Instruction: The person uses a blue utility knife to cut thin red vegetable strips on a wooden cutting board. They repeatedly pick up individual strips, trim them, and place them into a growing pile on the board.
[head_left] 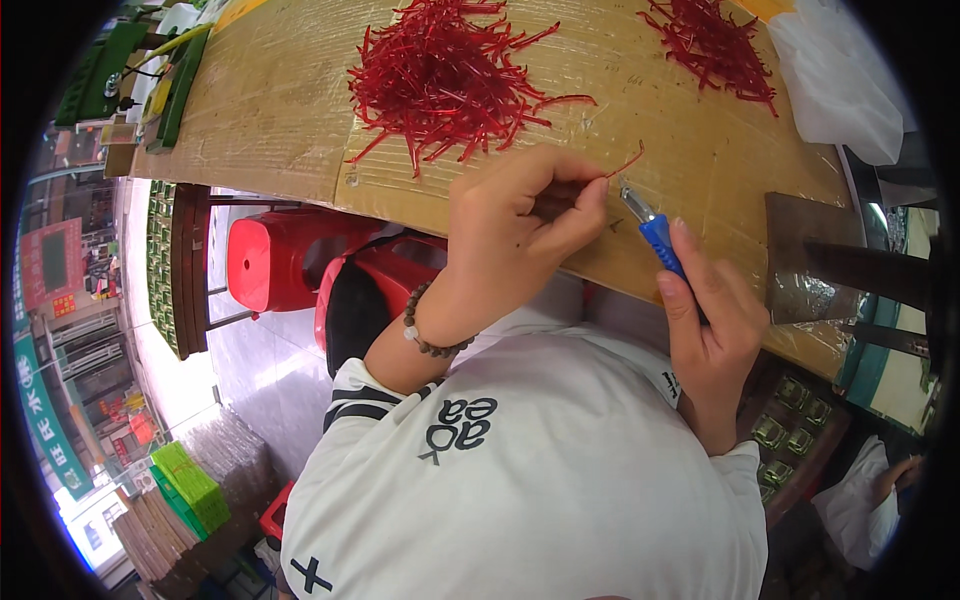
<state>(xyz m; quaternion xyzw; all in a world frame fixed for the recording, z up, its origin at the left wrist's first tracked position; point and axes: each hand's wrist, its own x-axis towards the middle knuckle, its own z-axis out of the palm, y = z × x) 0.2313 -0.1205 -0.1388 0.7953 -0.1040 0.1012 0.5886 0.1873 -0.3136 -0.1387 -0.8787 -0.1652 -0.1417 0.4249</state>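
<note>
In my left hand, closed in a pinch, is a thin red plastic strip whose free end sticks out to the right and curls up. My right hand is wrapped round a blue-handled cutting knife. Its metal tip points up and to the left, close beside the strip; I cannot tell whether they touch. Beyond my left hand, a large heap of similar red strips lies on the brown table covering.
A smaller red heap lies at the far right, beside a white plastic bag. Red stools stand under the table's left side. A green metal device sits at the far left. Trays of small square parts are at the lower right.
</note>
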